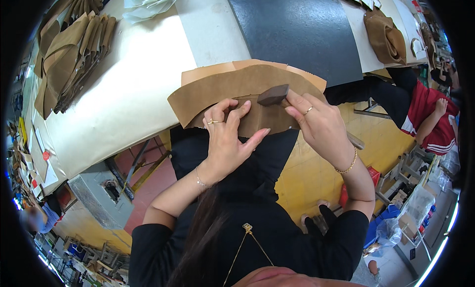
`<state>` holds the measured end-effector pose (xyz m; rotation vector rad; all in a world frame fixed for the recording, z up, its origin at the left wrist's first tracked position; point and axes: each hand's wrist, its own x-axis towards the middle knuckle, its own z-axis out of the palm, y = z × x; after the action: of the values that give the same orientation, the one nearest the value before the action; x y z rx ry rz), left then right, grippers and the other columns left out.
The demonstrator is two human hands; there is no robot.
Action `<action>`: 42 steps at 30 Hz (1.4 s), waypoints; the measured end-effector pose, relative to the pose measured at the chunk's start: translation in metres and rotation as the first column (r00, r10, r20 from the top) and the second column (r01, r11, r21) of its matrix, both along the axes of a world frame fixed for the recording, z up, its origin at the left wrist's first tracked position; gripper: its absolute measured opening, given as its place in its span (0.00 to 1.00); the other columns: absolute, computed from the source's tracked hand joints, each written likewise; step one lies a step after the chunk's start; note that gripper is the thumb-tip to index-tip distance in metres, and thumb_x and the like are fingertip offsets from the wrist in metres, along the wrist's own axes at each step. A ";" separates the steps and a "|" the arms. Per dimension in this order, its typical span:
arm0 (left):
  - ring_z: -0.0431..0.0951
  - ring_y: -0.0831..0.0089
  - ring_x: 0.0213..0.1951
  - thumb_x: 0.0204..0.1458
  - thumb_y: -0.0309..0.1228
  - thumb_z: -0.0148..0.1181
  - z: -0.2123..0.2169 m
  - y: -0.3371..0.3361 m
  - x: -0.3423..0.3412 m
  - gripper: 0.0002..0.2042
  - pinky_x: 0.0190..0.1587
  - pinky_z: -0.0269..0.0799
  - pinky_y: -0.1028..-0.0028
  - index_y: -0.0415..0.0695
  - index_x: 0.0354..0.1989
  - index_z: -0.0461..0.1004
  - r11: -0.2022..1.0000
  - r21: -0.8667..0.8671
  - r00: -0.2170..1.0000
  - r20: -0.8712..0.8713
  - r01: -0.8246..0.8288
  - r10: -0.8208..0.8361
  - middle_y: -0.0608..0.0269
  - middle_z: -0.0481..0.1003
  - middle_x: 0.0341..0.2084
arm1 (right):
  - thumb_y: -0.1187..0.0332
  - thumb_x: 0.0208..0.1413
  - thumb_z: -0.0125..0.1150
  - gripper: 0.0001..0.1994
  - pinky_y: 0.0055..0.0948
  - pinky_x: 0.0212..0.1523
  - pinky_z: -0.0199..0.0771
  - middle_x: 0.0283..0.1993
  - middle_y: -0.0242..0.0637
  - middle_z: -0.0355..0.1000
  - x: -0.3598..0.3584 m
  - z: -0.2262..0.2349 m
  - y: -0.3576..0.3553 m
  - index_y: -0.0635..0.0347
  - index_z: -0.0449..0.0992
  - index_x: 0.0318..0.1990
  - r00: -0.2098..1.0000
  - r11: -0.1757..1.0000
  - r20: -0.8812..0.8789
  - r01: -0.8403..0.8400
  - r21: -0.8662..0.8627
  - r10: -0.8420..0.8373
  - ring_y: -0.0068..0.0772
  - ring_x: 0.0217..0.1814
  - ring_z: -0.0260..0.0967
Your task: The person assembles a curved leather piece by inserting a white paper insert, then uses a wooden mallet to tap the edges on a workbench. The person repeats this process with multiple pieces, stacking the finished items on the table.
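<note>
A curved brown leather-like piece [213,89] lies at the table's near edge, its lower part reaching over my lap. Beneath its far side a lighter tan piece [193,77] sticks out. With fingers bent and thumb stretched apart, my left hand [225,138] presses its fingertips on the brown piece, beside a seam or folded strip. My right hand [320,126] is closed round a hammer [273,95], whose dark head is just above or touching the brown piece, right of my left fingers; I cannot tell which. The handle's end shows below my right wrist.
Stacked brown pieces [74,59] lie on the pale tabletop [133,79] at left. White sheets [148,2] and a black board [302,35] are farther back. A brown bag-like item [385,37] sits at right, near a person in a red top [435,119].
</note>
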<state>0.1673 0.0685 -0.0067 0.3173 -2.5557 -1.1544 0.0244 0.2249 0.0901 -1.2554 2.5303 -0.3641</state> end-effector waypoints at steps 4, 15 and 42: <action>0.61 0.55 0.53 0.43 0.43 0.75 -0.005 -0.001 0.000 0.32 0.56 0.55 0.57 0.45 0.56 0.70 0.999 -0.015 0.999 -0.026 -0.028 0.028 0.53 0.62 0.52 | 0.73 0.60 0.60 0.11 0.35 0.37 0.76 0.42 0.45 0.77 0.000 0.020 0.003 0.63 0.78 0.49 0.992 0.916 -0.044 0.095 -0.389 -0.121 0.46 0.37 0.76; 0.58 0.54 0.55 0.41 0.45 0.76 -0.014 0.002 0.005 0.33 0.57 0.54 0.57 0.47 0.55 0.71 0.998 0.006 0.997 -0.021 -0.070 0.070 0.53 0.61 0.54 | 0.70 0.52 0.67 0.23 0.31 0.23 0.68 0.25 0.34 0.67 0.015 0.021 0.001 0.52 0.75 0.58 0.982 0.895 -0.189 -0.075 -0.440 -0.011 0.33 0.22 0.69; 0.57 0.54 0.58 0.33 0.50 0.79 -0.013 0.000 0.012 0.37 0.59 0.51 0.55 0.50 0.54 0.73 0.998 -0.013 0.998 -0.013 -0.064 0.064 0.54 0.61 0.57 | 0.66 0.47 0.70 0.28 0.27 0.21 0.65 0.22 0.28 0.61 0.053 0.001 0.017 0.47 0.76 0.60 0.962 0.948 -0.263 -0.150 -0.281 0.075 0.26 0.19 0.63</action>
<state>0.1791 0.0687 -0.0199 0.3850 -2.5217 -1.1126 0.0777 0.2415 0.0906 -1.6457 2.6653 -0.6167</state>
